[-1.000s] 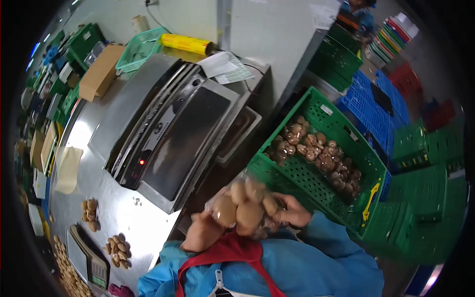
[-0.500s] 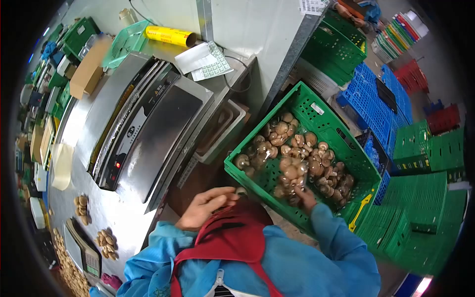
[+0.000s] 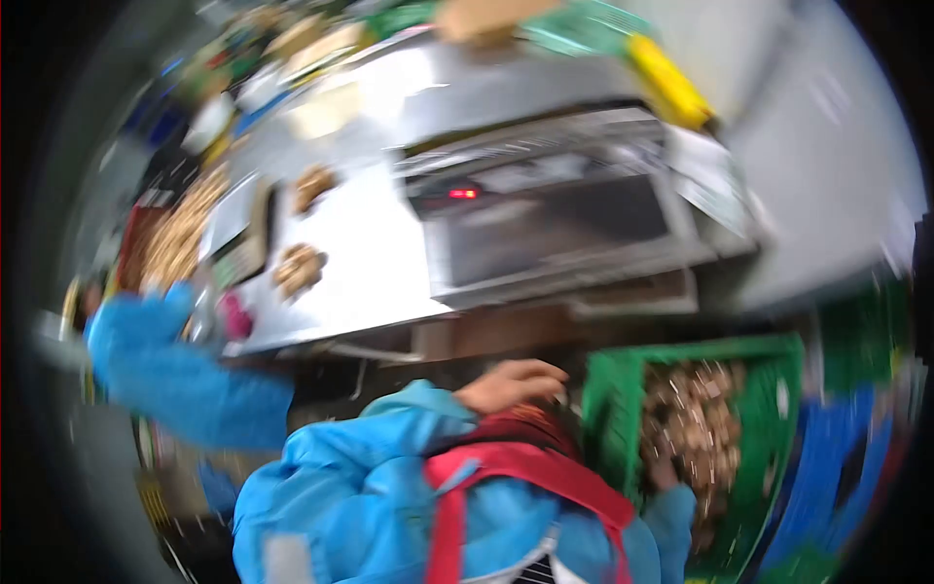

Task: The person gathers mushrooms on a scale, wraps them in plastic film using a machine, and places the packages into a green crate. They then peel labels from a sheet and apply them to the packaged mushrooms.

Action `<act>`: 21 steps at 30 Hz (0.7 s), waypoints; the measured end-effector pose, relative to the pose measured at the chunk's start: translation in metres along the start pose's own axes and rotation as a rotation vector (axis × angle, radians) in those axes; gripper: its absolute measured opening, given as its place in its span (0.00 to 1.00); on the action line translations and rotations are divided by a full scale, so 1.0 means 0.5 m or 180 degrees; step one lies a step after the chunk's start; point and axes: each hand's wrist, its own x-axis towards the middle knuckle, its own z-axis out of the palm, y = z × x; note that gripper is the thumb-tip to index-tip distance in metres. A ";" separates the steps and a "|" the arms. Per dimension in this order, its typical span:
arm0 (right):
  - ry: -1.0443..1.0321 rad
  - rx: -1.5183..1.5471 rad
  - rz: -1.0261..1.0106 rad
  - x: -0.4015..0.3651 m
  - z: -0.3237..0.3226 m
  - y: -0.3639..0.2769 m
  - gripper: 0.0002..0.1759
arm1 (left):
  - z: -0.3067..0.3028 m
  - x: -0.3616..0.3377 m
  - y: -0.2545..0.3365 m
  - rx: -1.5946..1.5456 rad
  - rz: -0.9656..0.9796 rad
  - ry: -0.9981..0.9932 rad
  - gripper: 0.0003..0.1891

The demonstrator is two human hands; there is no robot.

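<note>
The view is heavily blurred by motion. My left hand (image 3: 511,383) rests at my chest above the red apron strap (image 3: 506,467), fingers stretched out, with nothing seen in it. My right hand (image 3: 665,473) reaches down into the green crate (image 3: 608,409) of brown mushrooms (image 3: 696,419) at the lower right. Its fingers are lost in blur among the mushrooms, so I cannot tell whether it grips any.
A steel sealing machine (image 3: 555,219) with a red light (image 3: 462,193) sits on the steel table (image 3: 375,268). Two small mushroom piles (image 3: 299,268) lie near a scale (image 3: 238,248). A yellow roll (image 3: 666,83) lies behind. Another person's blue sleeve (image 3: 165,360) is at left.
The bag of mushrooms I held a second ago is gone from my hands. My right hand went into the crate. My head has swung left, so the machine now sits above the crate.
</note>
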 end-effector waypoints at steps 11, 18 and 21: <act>-0.2742 0.1976 -0.1479 -0.014 -0.221 -0.968 0.13 | -0.536 -0.256 -0.160 -0.1487 0.1616 0.4540 0.16; -0.3363 0.1693 -0.1920 0.057 0.215 -1.447 0.20 | -0.992 -0.528 -0.310 -0.0505 0.1828 0.5740 0.21; -0.3302 0.1445 -0.1726 0.063 0.313 -1.568 0.20 | -1.062 -0.517 -0.232 0.1447 0.0993 0.5314 0.25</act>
